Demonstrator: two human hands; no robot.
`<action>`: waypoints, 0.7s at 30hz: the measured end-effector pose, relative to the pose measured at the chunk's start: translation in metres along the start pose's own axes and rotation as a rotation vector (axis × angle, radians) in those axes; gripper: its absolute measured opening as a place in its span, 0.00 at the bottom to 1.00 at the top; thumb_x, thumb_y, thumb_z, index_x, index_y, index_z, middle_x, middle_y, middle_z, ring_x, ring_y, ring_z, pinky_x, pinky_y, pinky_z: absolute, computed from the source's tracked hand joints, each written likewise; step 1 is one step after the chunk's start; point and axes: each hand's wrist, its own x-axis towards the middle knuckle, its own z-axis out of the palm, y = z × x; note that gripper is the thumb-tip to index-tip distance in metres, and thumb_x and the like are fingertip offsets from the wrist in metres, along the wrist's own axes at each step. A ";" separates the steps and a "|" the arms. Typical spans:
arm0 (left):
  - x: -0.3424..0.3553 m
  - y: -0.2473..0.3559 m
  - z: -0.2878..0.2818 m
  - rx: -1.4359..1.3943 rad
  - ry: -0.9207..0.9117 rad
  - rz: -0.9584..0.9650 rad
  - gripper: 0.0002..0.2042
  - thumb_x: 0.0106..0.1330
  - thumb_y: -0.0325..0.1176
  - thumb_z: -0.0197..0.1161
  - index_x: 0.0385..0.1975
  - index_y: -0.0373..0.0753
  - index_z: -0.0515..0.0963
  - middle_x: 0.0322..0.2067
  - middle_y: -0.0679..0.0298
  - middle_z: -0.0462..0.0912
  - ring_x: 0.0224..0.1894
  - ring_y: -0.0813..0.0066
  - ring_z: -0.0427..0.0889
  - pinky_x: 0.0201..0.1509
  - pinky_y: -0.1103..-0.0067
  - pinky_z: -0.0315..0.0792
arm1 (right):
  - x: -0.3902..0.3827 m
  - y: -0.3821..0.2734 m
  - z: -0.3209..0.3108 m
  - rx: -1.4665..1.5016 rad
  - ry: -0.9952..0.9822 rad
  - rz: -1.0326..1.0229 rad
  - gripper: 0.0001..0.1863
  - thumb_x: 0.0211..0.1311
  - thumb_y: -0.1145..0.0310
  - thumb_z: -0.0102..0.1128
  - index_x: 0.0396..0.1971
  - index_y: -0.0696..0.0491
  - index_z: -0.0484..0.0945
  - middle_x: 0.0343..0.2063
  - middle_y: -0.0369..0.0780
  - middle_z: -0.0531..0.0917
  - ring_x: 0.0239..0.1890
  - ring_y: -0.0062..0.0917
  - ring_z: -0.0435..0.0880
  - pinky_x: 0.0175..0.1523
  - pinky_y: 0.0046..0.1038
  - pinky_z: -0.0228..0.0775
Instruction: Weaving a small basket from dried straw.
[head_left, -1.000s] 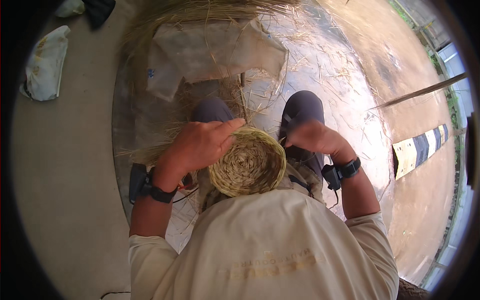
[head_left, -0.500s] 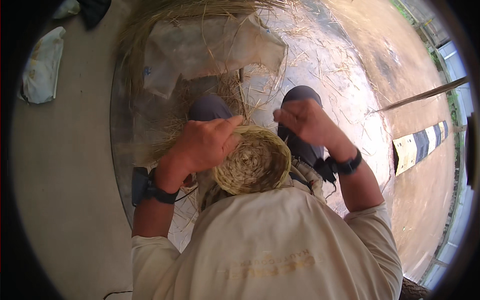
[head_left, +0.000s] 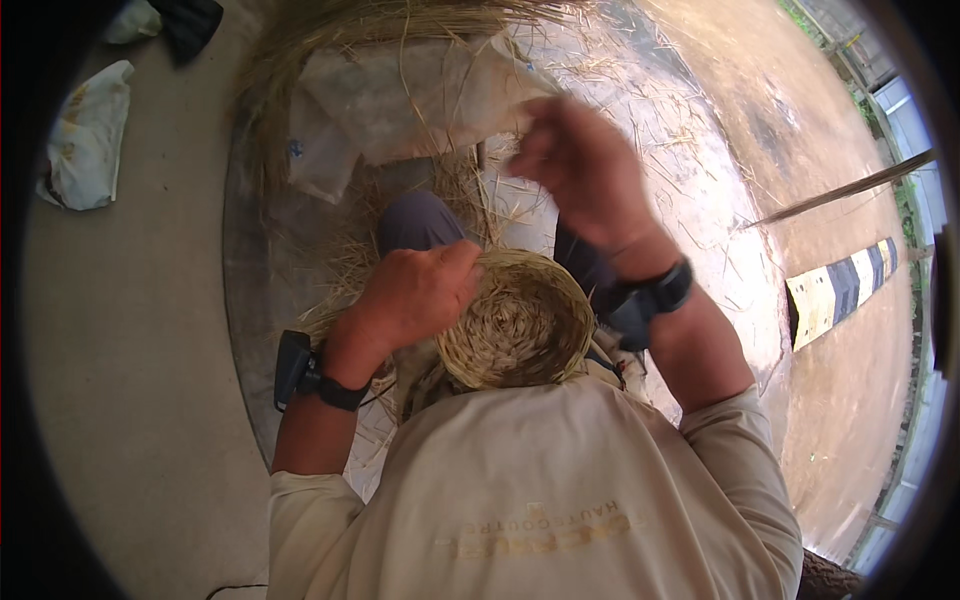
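A round woven straw basket (head_left: 518, 325) rests in my lap, its open top facing up. My left hand (head_left: 420, 297) is closed on the basket's left rim, thumb and fingers curled at its edge. My right hand (head_left: 585, 175) is raised beyond the basket, clear of its rim and in front of the plastic sheet (head_left: 400, 95). Motion smears its fingers, so whether they pinch a strand cannot be made out.
Long loose straw (head_left: 275, 110) lies in a heap at the far left, around the plastic sheet. Straw bits litter the pale mat (head_left: 690, 190). A white bag (head_left: 88, 140) sits on the floor at left. A striped black-and-cream barrier (head_left: 845, 285) lies at right.
My right hand has swung up and away from the basket, toward the plastic sheet. My left hand's extended finger has curled in at the rim. The basket has shifted slightly right.
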 end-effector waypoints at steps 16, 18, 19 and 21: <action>-0.008 -0.017 0.002 -0.047 -0.117 -0.291 0.14 0.71 0.40 0.66 0.45 0.36 0.82 0.34 0.44 0.85 0.41 0.40 0.86 0.41 0.58 0.78 | -0.085 0.022 -0.003 -0.879 -0.926 -0.391 0.08 0.69 0.73 0.63 0.42 0.63 0.83 0.52 0.52 0.85 0.53 0.50 0.86 0.56 0.42 0.82; -0.013 -0.022 0.006 -0.128 -0.055 -0.302 0.13 0.71 0.39 0.65 0.44 0.34 0.81 0.33 0.43 0.85 0.39 0.39 0.86 0.40 0.59 0.78 | -0.087 -0.007 -0.046 -1.063 -0.706 -0.356 0.09 0.72 0.72 0.60 0.43 0.63 0.83 0.54 0.51 0.85 0.51 0.45 0.87 0.53 0.39 0.83; -0.015 -0.026 0.007 -0.163 -0.016 -0.298 0.13 0.71 0.38 0.65 0.43 0.34 0.80 0.32 0.43 0.84 0.39 0.38 0.86 0.39 0.59 0.78 | -0.092 -0.027 -0.073 -1.109 -0.505 -0.161 0.12 0.75 0.70 0.56 0.48 0.62 0.82 0.52 0.48 0.86 0.44 0.35 0.84 0.47 0.33 0.80; -0.021 -0.039 0.005 -0.142 0.136 -0.341 0.11 0.72 0.38 0.65 0.39 0.35 0.78 0.28 0.43 0.83 0.35 0.38 0.85 0.36 0.55 0.77 | -0.103 -0.066 -0.127 -0.986 -0.006 0.046 0.19 0.81 0.66 0.48 0.59 0.61 0.81 0.49 0.40 0.88 0.29 0.15 0.78 0.35 0.22 0.75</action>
